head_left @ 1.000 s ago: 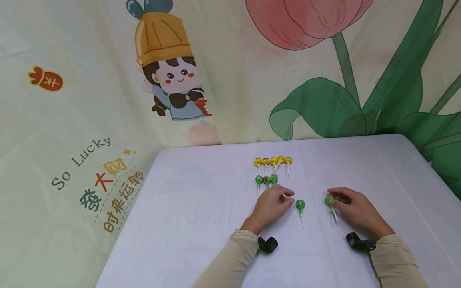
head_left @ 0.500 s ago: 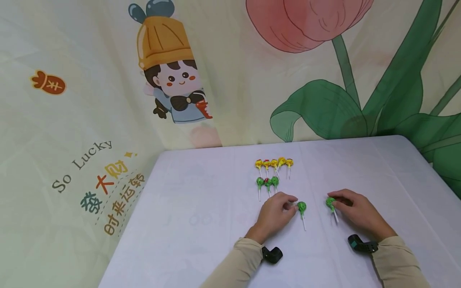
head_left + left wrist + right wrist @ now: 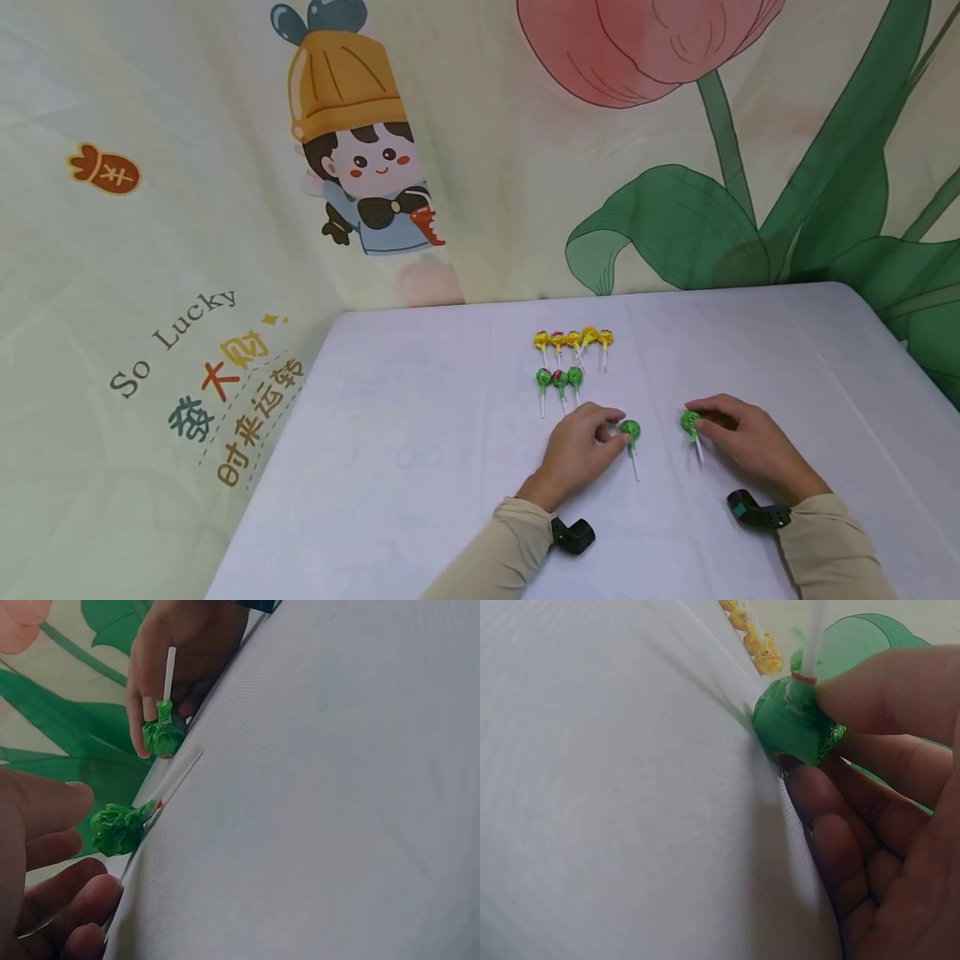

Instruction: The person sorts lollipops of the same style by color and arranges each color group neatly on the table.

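In the head view my right hand [image 3: 753, 440] pinches a green-wrapped lollipop [image 3: 690, 422] by its candy head. The right wrist view has that same lollipop [image 3: 799, 720] between thumb and fingers, its white stick pointing up. My left hand [image 3: 581, 454] is at a second green lollipop [image 3: 632, 432], which lies on the table with its stick towards me. Seen from the left wrist, thumb and fingers stand around this lollipop [image 3: 118, 829], and a small gap shows between the thumb and the wrapper.
Yellow lollipops [image 3: 573, 339] form a row towards the back of the white table [image 3: 390, 400]. In front of them lies a shorter row of green lollipops [image 3: 559, 378], just beyond my left hand. A printed cloth [image 3: 495, 167] hangs behind the table's back edge.
My left hand has moved right and slightly towards me, from near the green row to the single green lollipop. The right hand keeps its lollipop in almost the same place.
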`<state>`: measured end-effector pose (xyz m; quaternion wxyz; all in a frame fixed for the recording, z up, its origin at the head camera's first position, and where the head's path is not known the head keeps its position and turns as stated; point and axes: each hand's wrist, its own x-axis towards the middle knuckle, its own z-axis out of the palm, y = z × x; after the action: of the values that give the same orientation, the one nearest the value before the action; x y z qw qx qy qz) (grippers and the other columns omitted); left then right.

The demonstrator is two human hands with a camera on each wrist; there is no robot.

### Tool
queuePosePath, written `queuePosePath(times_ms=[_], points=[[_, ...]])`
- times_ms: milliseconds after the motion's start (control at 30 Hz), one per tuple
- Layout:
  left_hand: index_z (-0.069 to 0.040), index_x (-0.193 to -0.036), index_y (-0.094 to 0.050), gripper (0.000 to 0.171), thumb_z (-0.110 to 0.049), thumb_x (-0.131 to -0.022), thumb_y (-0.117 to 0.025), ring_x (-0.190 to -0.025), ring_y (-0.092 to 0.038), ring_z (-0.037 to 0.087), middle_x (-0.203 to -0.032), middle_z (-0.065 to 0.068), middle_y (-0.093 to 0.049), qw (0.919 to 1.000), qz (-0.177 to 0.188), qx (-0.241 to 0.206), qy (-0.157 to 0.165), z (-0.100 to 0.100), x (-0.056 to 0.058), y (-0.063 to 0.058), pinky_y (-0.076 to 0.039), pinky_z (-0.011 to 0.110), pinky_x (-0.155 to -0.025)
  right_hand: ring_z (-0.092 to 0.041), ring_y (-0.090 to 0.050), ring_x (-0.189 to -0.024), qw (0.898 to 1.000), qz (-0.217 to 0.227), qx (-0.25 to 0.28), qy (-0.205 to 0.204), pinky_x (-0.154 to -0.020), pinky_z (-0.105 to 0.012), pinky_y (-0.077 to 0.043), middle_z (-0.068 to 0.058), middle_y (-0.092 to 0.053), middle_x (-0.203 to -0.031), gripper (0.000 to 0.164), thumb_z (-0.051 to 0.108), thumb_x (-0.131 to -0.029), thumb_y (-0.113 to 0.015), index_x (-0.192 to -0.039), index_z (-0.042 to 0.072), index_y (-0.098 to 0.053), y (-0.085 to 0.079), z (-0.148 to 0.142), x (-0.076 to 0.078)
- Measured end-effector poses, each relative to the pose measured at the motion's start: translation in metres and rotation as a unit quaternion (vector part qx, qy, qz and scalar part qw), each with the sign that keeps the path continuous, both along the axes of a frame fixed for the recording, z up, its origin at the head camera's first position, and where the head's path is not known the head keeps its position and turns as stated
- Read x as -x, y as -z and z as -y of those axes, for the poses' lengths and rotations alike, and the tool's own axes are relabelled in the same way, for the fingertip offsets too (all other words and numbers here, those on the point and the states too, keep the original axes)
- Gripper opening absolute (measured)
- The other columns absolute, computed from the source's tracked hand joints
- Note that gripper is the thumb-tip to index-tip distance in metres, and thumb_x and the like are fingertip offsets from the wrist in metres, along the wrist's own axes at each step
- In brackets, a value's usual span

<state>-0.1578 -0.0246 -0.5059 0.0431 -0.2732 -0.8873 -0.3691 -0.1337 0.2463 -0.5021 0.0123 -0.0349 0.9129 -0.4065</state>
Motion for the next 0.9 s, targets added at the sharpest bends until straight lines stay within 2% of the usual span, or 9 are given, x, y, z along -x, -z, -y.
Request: queuePosePath(times_ms=[267, 533, 900], points=[[-0.016, -0.117, -0.074, 0.029, -0.026, -0.09, -0.076, -0.075, -0.055, -0.004, -0.096, -0.007, -0.064, 0.9994, 0.028, 0.002, -0.018, -0.002, -0.004, -0.003, -0.042, 0.013, -0.068, -0.031, -0.056, -0.113, 1.0, 0.002, 0.003, -0.002, -0.092, -0.051, -0.046, -0.013, -0.061, -0.13, 0.035, 0.03, -0.101, -0.062, -0.13, 0.01, -0.065, 0.001, 0.001, 0.002], [-0.021, -0.115, -0.074, 0.028, -0.031, -0.089, -0.075, -0.072, -0.048, -0.005, -0.088, -0.011, -0.059, 0.9982, 0.022, 0.039, -0.039, -0.009, -0.003, -0.004, -0.037, 0.014, -0.063, -0.03, -0.057, -0.112, 1.0, -0.002, -0.006, -0.004, -0.091, -0.049, -0.046, -0.013, -0.061, -0.13, 0.037, 0.034, -0.101, -0.061, -0.129, 0.01, -0.065, 0.003, -0.001, 0.003], [-0.021, -0.111, -0.075, 0.024, -0.03, -0.089, -0.076, -0.071, -0.046, -0.005, -0.086, -0.011, -0.058, 0.9981, 0.012, 0.038, -0.048, -0.011, -0.007, -0.003, -0.036, 0.014, -0.061, -0.027, -0.057, -0.109, 1.0, -0.002, -0.01, -0.002, -0.088, -0.046, -0.047, -0.011, -0.062, -0.128, 0.04, 0.038, -0.1, -0.061, -0.129, 0.012, -0.066, 0.002, -0.001, 0.002]])
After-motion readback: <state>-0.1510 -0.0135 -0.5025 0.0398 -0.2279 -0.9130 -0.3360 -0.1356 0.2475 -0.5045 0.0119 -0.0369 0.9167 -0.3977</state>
